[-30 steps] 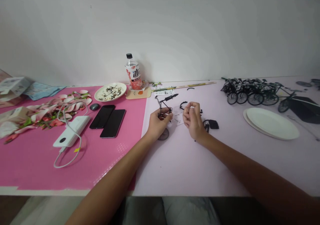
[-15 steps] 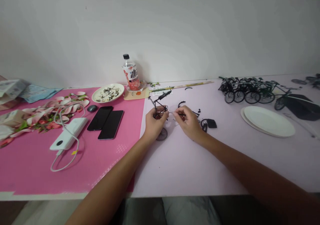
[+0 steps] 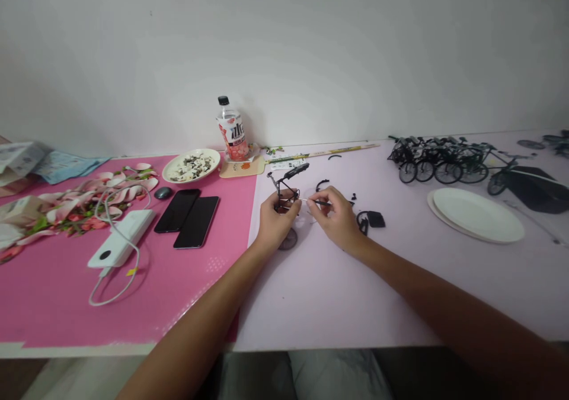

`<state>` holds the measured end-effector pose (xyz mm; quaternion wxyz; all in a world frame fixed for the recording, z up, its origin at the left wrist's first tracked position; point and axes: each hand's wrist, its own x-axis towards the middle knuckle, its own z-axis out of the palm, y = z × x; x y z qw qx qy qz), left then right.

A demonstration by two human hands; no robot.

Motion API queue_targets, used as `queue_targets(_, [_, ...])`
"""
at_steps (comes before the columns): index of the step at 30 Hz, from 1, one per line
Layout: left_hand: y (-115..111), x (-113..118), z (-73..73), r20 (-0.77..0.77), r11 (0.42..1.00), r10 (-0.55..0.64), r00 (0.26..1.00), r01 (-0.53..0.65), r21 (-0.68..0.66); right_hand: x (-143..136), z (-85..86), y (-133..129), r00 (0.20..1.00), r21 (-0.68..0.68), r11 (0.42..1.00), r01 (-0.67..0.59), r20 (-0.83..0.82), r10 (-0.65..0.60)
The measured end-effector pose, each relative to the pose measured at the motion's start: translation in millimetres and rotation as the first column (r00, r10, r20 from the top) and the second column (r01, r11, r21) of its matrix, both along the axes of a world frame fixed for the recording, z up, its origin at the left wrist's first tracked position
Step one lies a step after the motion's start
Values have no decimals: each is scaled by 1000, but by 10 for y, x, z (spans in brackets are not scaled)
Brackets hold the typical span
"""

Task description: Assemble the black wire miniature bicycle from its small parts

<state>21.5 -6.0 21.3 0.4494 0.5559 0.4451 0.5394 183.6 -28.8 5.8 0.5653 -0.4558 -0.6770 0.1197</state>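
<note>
My left hand (image 3: pixel 276 217) is closed around a small black model bicycle (image 3: pixel 278 182), held tilted over the pale side of the table. One spoked wheel (image 3: pixel 289 239) shows beneath the fingers; much of the frame is hidden by them. Pinched in my right hand (image 3: pixel 334 215) is a thin screwdriver (image 3: pixel 320 203) with a dark handle. Its slim metal shaft points left, with the tip at the bicycle beside my left thumb. Loose black parts lie just right of that hand, among them a flat square piece (image 3: pixel 376 219) and a curved strip (image 3: pixel 322 184).
Several finished-looking model bicycles (image 3: pixel 448 162) stand at the back right, near white plates (image 3: pixel 480 215). On the pink left side lie two phones (image 3: pixel 196 222), a white power bank (image 3: pixel 121 239) with cable, artificial petals (image 3: pixel 111 192), a bowl of small parts (image 3: pixel 212 173) and a bottle (image 3: pixel 233 133).
The screwdriver's dark handle now shows more clearly in my right hand. The bicycle has shifted slightly right and down; both hands stay nearly in place.
</note>
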Motion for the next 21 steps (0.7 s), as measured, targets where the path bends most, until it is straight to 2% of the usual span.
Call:
queue_targets(12, [6,-4,-12,-16,1000,2,1000,-2,20,-7,24,-12,1000,37,999,20,-5,-19])
queue_targets(21, [-6,1,9,-23,1000,5,1000,-4,12,-10,3,-10,1000,12,1000,17,-10,-17])
